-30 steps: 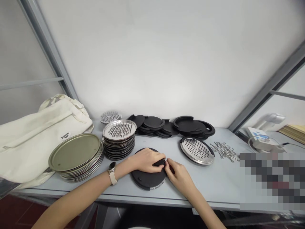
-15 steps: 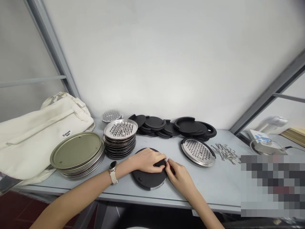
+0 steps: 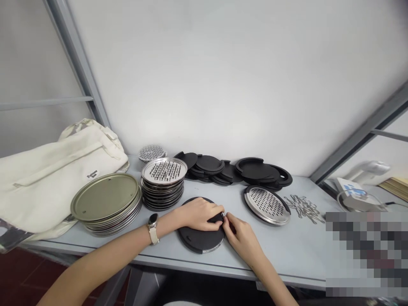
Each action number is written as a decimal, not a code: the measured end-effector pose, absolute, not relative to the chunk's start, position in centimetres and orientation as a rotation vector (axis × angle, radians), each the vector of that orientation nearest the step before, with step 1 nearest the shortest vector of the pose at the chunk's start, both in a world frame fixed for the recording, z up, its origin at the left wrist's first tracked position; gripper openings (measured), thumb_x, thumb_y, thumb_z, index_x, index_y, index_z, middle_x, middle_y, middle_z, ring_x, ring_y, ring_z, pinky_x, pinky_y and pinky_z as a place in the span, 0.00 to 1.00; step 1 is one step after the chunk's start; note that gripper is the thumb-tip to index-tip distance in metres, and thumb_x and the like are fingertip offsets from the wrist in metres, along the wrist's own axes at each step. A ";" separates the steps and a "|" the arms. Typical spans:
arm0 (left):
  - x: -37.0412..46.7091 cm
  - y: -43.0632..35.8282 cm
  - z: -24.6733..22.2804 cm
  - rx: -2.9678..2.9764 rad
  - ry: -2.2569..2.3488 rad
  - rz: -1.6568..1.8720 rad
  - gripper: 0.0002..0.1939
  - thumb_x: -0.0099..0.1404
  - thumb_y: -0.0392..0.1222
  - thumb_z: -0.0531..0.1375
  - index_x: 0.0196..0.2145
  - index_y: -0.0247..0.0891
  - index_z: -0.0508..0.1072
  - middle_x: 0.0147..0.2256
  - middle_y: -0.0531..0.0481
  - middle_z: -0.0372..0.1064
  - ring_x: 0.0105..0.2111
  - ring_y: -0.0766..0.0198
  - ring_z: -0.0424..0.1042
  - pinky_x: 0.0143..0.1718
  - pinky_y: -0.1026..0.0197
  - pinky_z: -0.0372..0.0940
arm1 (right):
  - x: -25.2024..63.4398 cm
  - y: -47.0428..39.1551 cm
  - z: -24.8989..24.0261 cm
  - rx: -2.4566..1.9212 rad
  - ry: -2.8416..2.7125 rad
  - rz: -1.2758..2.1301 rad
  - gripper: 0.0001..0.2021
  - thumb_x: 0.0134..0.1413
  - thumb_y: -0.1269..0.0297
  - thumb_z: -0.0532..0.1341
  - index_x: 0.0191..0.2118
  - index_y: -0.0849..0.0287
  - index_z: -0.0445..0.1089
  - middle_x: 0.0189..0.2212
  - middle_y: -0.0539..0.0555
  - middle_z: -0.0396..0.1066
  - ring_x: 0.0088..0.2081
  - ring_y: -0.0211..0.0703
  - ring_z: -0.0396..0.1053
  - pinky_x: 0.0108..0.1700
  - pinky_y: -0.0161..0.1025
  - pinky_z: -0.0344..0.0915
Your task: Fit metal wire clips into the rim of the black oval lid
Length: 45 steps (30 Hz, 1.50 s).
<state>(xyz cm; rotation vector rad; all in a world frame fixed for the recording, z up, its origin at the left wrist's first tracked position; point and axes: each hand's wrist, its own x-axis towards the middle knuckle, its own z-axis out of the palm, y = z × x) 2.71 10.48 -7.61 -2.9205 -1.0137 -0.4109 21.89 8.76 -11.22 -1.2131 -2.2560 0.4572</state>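
A round black disc (image 3: 199, 241) with a thin silvery edge lies near the table's front edge. My left hand (image 3: 203, 214), with a watch on the wrist, rests on top of it, thumb and fingers curled toward its right rim. At that rim my right hand (image 3: 237, 229) pinches a small metallic piece, too small to make out fully, close to my left fingertips. To the right sits a perforated metal grater disc (image 3: 267, 205) in a black rim. Beyond it is a loose pile of thin metal clips (image 3: 305, 207).
Stacked grater discs (image 3: 164, 172) and a stack of olive-green round plates (image 3: 105, 197) stand to the left, beside a cream bag (image 3: 63, 163). Black round holders (image 3: 208, 163) lie along the wall. A white box (image 3: 353, 191) with a cable is at the far right.
The view has shifted slightly, so the scene sits a little further right. Both hands keep nearly the same position at the disc's rim.
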 end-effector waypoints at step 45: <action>2.5 10.4 -7.5 -2.939 -0.920 -0.480 0.07 0.66 0.44 0.52 0.38 0.40 0.65 0.30 0.52 0.68 0.29 0.62 0.69 0.27 0.63 0.55 | 22.1 8.7 -11.6 -1.201 -2.240 0.463 0.13 0.62 0.61 0.47 0.25 0.55 0.51 0.18 0.47 0.60 0.21 0.37 0.56 0.25 0.34 0.49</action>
